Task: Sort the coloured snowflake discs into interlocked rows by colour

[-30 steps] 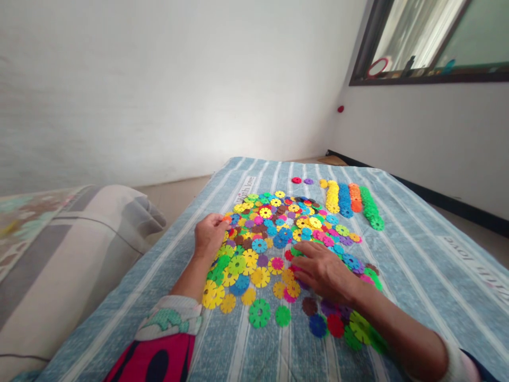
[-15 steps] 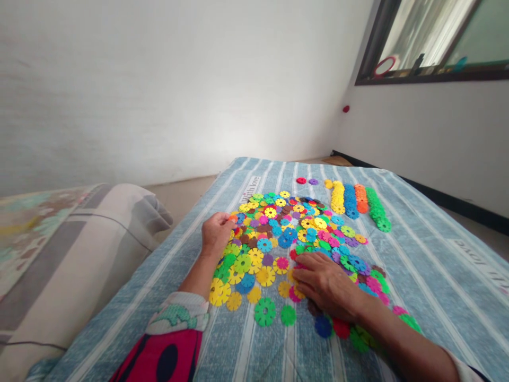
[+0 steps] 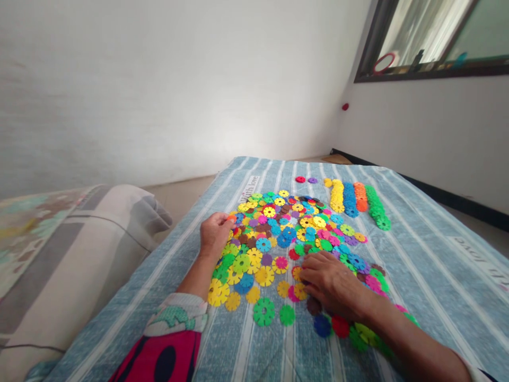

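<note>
Plastic snowflake discs (image 3: 274,239) lie in a broad, many-coloured pile on the bed, with both hands among them. The left grip (image 3: 216,234) is loosely curled at the pile's left edge, its fingertips (image 3: 227,219) against an orange disc (image 3: 231,217); the fingers hide whether it has hold of that disc. The right grip (image 3: 333,281) lies palm down over the pile's lower right side, fairly flat, fingers together and pointing left. It rests on the discs with none clearly pinched. Yellow discs (image 3: 300,291) sit just beside its fingertips, and a brown disc (image 3: 314,305) lies just under its edge. Blue, red and green discs (image 3: 340,326) spread out beside the right forearm (image 3: 409,345).

Two large green discs (image 3: 263,311) lie apart at the pile's near edge. Beyond the pile stand four neat rows of stacked discs, yellow (image 3: 337,195), blue (image 3: 350,199), orange (image 3: 360,196) and green (image 3: 376,208), side by side and well clear of it. A red disc (image 3: 300,179) and a purple disc (image 3: 312,180) lie to their left. The bed's striped blue cover (image 3: 429,276) carries everything, with a bolster (image 3: 91,249) alongside its left edge.
</note>
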Demonstrator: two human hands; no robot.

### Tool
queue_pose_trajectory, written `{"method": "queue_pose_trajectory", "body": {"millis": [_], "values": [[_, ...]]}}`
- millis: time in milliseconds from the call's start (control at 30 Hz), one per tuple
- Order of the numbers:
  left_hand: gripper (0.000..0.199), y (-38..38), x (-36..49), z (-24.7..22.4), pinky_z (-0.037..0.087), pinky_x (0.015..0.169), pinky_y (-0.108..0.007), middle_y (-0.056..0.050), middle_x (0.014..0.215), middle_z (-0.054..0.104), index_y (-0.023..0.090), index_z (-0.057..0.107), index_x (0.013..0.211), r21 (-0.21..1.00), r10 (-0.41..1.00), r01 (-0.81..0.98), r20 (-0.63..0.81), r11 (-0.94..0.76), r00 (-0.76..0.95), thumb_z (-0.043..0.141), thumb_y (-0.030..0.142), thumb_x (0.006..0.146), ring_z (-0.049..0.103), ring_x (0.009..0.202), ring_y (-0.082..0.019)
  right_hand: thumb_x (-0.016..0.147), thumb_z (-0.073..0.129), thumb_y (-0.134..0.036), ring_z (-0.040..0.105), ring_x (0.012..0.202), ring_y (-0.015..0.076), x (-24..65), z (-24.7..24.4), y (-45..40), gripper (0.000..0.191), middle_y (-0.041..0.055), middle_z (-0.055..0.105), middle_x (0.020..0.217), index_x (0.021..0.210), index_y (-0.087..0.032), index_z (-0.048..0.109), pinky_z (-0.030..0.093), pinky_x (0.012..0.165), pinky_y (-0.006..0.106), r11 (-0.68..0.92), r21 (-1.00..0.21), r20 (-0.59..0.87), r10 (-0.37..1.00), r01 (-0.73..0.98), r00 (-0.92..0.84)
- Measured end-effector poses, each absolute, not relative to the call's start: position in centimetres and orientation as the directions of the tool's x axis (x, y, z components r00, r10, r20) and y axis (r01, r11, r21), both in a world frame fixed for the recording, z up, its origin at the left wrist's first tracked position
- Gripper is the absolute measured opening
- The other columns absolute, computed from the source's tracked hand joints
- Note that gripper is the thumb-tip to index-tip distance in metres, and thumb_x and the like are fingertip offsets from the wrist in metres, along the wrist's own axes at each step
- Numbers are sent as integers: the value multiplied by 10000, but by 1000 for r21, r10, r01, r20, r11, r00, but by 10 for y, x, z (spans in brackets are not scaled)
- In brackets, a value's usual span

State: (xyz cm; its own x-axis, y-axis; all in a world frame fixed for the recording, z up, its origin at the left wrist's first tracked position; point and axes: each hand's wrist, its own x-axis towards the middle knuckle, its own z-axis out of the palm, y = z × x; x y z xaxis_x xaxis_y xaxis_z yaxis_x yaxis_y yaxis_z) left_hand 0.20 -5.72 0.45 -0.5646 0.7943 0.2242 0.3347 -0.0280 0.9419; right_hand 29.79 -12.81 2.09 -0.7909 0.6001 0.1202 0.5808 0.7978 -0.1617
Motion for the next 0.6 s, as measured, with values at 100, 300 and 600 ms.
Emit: {"method": "queue_pose_trajectory", "body": {"millis": [100,300,600], "values": [[175,-59,4,8,472,515,-229,12,544,647,176,598,649,944,792,329,222,-28,-568,651,319,562,661,570,-186,888,533,-228,530,853,174,303,23,-124,166,34,611,825,734,-188,579,390,823,327,797,-156,87,600,583,-796],[143,-60,5,10,470,507,-223,16,545,649,178,605,645,941,793,338,230,-31,-565,642,293,568,657,565,-178,880,523,-184,553,855,174,307,33,-120,215,46,627,800,679,-178,602,413,805,314,777,-167,-7,615,607,-788],[135,-57,1,5,476,528,-228,16,547,658,182,618,653,930,791,366,256,-43,-556,643,293,580,648,555,-168,907,498,-229,533,809,164,303,27,-123,186,41,605,835,750,-185,588,410,753,310,790,-137,81,610,597,-788]]}}
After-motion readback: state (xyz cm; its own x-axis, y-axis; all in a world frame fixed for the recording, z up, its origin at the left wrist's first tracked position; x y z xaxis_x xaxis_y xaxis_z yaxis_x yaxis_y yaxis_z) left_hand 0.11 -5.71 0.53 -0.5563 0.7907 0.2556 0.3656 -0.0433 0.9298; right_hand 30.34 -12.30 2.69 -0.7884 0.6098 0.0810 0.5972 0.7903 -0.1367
